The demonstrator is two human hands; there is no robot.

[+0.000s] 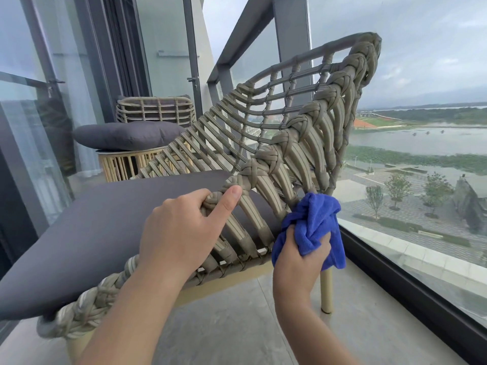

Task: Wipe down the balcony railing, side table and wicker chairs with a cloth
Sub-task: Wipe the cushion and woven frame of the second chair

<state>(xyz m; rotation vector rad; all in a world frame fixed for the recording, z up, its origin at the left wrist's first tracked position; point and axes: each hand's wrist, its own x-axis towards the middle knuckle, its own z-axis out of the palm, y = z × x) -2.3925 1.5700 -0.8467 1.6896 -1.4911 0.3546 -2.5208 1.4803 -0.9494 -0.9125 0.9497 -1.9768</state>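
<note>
A beige wicker chair (297, 133) with a grey seat cushion (110, 222) stands in front of me, its woven side facing me. My left hand (181, 227) grips the braided rim of that side, the thumb lying along the weave. My right hand (303, 256) holds a bunched blue cloth (316, 219) against the lower wicker strands near the chair's back leg (326, 291). The dark metal balcony railing (245, 30) with glass panels runs behind the chair.
A second wicker chair (155, 109) stands at the far end, with a round wicker side table (123, 164) carrying a grey cushion (126, 134) before it. Glass doors line the left. A low dark frame (411, 293) and glass bound the right. Grey tiled floor (237, 325) lies below.
</note>
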